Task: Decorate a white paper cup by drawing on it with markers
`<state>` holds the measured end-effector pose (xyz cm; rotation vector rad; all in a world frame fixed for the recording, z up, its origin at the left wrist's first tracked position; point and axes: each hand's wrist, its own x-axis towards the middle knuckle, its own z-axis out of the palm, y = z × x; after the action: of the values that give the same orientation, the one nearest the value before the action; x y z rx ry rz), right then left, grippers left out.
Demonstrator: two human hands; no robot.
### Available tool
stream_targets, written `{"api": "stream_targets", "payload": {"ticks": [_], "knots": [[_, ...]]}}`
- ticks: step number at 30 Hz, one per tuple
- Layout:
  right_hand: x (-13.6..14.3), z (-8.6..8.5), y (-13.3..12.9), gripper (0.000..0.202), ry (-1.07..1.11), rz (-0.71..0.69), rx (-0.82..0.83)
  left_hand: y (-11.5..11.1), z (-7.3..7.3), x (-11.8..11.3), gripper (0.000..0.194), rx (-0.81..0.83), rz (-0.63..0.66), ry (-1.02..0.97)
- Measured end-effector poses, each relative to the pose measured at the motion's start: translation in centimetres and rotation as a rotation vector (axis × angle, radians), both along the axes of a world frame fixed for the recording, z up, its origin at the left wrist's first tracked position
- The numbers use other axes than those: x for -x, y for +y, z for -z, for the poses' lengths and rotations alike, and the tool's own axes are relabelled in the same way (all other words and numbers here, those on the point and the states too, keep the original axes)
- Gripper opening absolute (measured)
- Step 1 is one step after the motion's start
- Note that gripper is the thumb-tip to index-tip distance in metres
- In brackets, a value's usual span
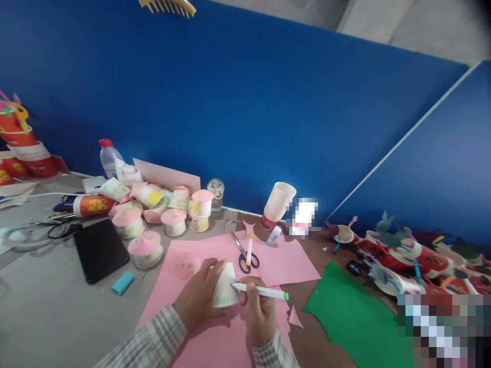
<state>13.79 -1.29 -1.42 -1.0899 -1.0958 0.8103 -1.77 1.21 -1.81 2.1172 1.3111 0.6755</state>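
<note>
Holding the white cup [225, 292] over the pink paper [215, 345], our left hand [201, 294] has fingers half-curled round it, some tips hidden. Our right hand [259, 312] pinches the marker [270, 292], fingers nearly closed. Honestly, we can't make out the pixelated thing [304, 216] behind the paper.

Evenly lit, slightly soft, with stretched, bowed edges.

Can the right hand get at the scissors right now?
Probably, but not cleanly: the scissors lie just beyond the right hand, handles nearest. That hand holds a green-ended marker, though, and a yellow-ended marker lies at the handles.
</note>
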Motion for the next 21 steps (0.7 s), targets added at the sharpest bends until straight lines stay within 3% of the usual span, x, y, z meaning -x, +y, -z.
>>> {"api": "stream_targets", "payload": {"ticks": [21], "knots": [[-0.27,-0.42,-0.11,0.035,0.002,-0.028,0.022,0.07,-0.06,-0.03,0.099,0.008,-0.001,-0.01]]}}
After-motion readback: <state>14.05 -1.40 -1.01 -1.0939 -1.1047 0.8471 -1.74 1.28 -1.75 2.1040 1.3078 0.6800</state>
